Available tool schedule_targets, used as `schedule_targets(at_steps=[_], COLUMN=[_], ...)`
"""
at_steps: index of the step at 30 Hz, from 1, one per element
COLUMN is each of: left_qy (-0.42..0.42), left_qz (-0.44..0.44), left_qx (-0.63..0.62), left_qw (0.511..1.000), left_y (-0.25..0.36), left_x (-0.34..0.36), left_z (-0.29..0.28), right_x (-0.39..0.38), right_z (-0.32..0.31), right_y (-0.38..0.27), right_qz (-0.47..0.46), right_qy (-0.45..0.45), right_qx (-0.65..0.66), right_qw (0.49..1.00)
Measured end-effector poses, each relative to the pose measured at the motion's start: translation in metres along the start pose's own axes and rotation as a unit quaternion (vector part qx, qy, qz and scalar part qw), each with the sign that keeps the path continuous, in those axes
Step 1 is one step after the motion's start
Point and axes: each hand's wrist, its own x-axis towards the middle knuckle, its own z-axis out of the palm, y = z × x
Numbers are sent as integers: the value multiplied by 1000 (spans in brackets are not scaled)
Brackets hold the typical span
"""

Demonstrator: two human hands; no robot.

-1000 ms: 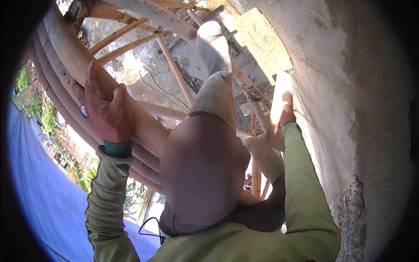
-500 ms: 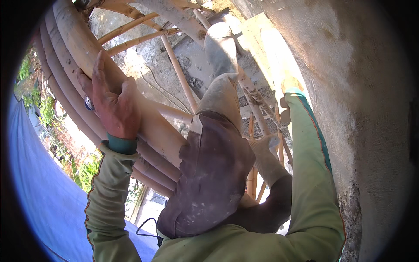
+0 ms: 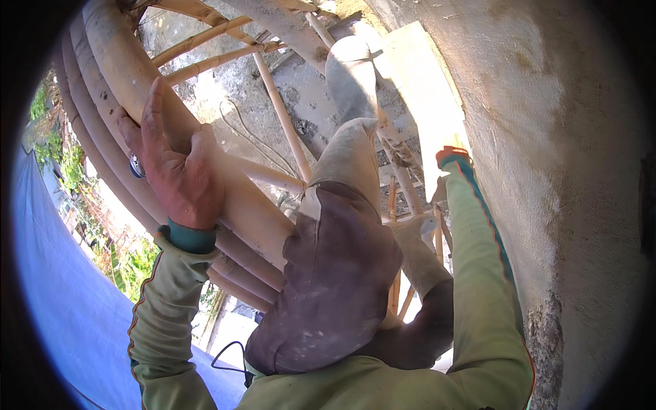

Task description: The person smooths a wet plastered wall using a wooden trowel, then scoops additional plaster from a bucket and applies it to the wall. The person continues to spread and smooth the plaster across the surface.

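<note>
My left hand [image 3: 174,164] lies on a thick bamboo pole [image 3: 253,222], fingers stretched and spread along it, with a large ring on one finger. At the right, my right hand [image 3: 449,152] reaches to a pale board [image 3: 420,72] beside the plastered wall; glare hides the board's detail and most of my fingers, so their grip is unclear. My legs, in dark shorts [image 3: 335,280] and pale grey coverings or boots [image 3: 348,89], extend below me between the bamboo and the wall.
Thinner bamboo poles [image 3: 280,116] form a scaffold over a rough grey floor [image 3: 191,116], where a thin cord or hose [image 3: 249,140] lies. The curved plastered wall [image 3: 533,171] fills the right side. A blue tarp [image 3: 75,294] and greenery [image 3: 133,263] show at the left.
Since a second ago, my right hand and the pale board have shifted upward, into strong glare. My left hand has moved slightly rightward in view, still on the pole.
</note>
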Motion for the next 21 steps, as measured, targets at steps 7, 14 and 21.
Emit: schedule_targets(at_steps=[7,14,21], left_qy=[-18,-26,4], left_qz=[2,55,69], left_qx=[44,125,27], left_qw=[999,990,997], left_y=[3,1,-9], left_x=[1,-5,-3], left_z=[-1,-8,-1], right_x=[22,-95,-8], right_z=[23,76,39], right_y=[-23,58,-26], right_qz=[-2,127,-28], right_qy=[-59,-115,-53], right_qx=[-16,0,-20], right_qw=[998,985,998])
